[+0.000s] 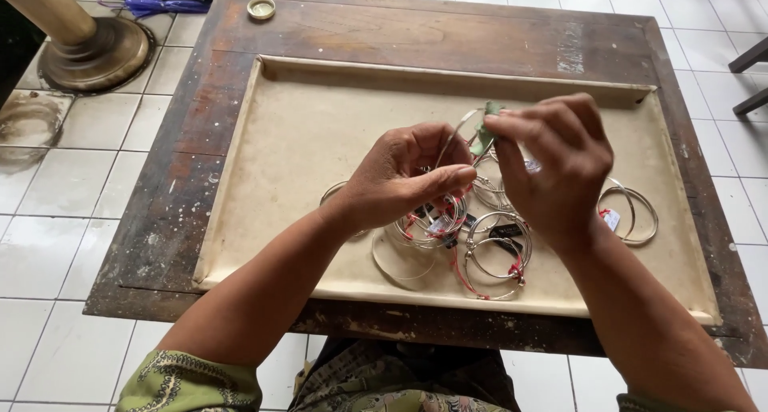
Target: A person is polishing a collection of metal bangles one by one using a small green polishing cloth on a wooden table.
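My left hand (pixel 404 176) holds a thin silver bangle (pixel 454 134) raised above the tray. My right hand (pixel 552 160) pinches a small green tag or cloth (pixel 485 137) against that bangle's upper rim. Under both hands lies a pile of several silver bangles (pixel 496 248) with red threads and small tags, on the beige lining of a shallow tray (pixel 304 124). Two more bangles (pixel 632 212) with a tag rest apart, to the right of my right wrist.
The tray is recessed into a worn dark wooden table (pixel 400 32). A small round lid (pixel 261 9) sits at the table's far left corner. White tiled floor surrounds it, with a brass round pedestal base (pixel 96 52) at far left and dark chair legs (pixel 748 68) at right.
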